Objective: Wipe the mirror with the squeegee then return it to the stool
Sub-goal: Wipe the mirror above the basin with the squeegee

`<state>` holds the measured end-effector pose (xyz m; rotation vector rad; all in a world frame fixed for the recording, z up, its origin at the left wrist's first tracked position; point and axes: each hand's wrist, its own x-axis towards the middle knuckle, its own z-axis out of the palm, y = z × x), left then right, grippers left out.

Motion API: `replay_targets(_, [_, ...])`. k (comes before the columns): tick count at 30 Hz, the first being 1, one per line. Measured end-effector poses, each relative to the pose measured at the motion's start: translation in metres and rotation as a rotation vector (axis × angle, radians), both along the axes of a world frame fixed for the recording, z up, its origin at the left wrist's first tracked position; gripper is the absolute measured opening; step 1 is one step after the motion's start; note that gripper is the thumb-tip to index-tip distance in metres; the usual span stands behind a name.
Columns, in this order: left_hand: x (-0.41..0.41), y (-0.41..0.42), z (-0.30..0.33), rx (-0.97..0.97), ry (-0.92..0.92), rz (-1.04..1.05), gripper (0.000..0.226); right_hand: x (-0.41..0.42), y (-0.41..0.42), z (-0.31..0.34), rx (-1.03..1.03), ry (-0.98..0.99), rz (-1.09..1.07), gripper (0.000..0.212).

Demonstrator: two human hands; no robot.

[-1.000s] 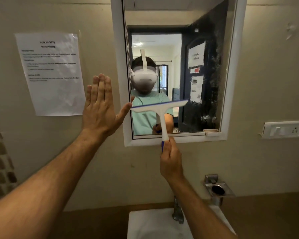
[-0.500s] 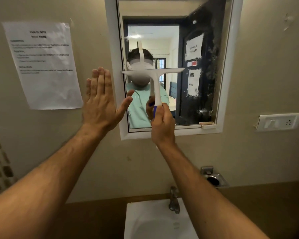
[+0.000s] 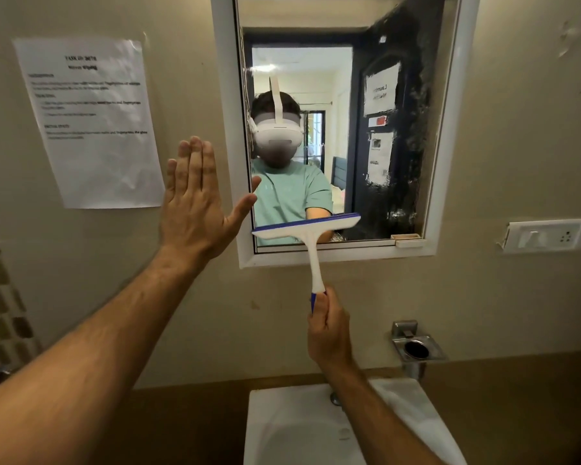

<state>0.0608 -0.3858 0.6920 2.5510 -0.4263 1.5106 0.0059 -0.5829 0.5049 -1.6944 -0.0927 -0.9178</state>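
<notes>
A white-framed mirror (image 3: 448,135) hangs on the beige wall; its right part looks streaky. My right hand (image 3: 327,327) grips the handle of a white squeegee (image 3: 311,239) with a blue blade edge. The blade lies across the lower left of the glass, slightly tilted, just above the bottom frame. My left hand (image 3: 195,206) is flat against the wall beside the mirror's left frame, fingers straight, thumb reaching over the frame. The stool is out of view.
A printed sheet (image 3: 91,122) is taped to the wall at the left. A white sink (image 3: 296,427) sits below my right arm. A steel soap holder (image 3: 416,347) and a switch plate (image 3: 547,234) are at the right.
The squeegee went up the glass and has now come back down to the bottom of the mirror. My left hand has stayed on the wall.
</notes>
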Motion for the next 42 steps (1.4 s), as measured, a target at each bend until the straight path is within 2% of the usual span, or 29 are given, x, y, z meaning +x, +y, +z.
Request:
replay_targets(9, [0.0,-0.005,0.001,-0.003,-0.03,0.003,0.101,0.006,0.0,0.048,-0.023,-0.031,-0.016,0.032])
replay_targets(17, [-0.002,-0.009,-0.004,-0.004,-0.026,0.002,0.1,-0.004,-0.002,0.002,-0.028,-0.002,0.008,0.033])
replay_targets(22, [0.002,-0.012,-0.005,-0.007,-0.035,0.003,0.101,0.001,-0.001,0.012,0.016,-0.01,0.011,0.034])
replay_targets(26, [0.007,-0.015,-0.006,-0.001,-0.025,-0.008,0.103,0.007,0.001,0.063,0.013,-0.091,-0.007,0.023])
replay_targets(31, [0.01,-0.023,0.0,-0.015,-0.044,-0.04,0.101,0.031,0.013,0.158,-0.041,-0.209,-0.041,0.044])
replay_targets(36, [0.016,-0.026,0.02,-0.025,-0.108,-0.054,0.102,0.04,0.024,0.249,-0.006,-0.253,-0.04,0.026])
replay_targets(42, [0.023,-0.024,0.049,-0.043,-0.182,-0.036,0.102,0.045,0.026,0.294,0.002,-0.287,-0.032,0.027])
